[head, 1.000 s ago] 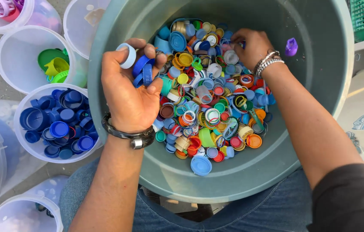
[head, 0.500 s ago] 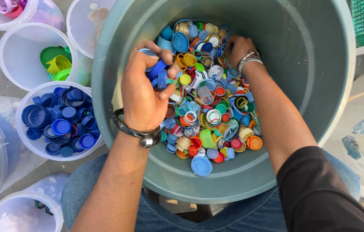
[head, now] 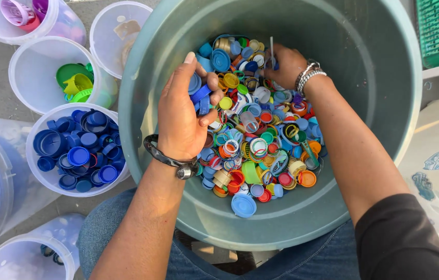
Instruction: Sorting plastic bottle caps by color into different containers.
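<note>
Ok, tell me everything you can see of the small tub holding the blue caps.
The tub of blue caps is a round container of translucent white plastic, upright and open-topped, beside the big grey-green bucket. It is filled with blue caps alone, dark and mid-blue, piled loosely. It seems to touch the bucket and neighbouring tubs. No hand touches it.

Blue bottle caps (head: 200, 96): a small clutch bunched in the left hand (head: 183, 116), fingers curled round them, held above the cap pile's left edge. Mixed-colour caps (head: 261, 135) heaped loose on the floor of the grey-green tub (head: 385, 103); right hand (head: 287, 65) is buried in the pile's far edge.
</note>
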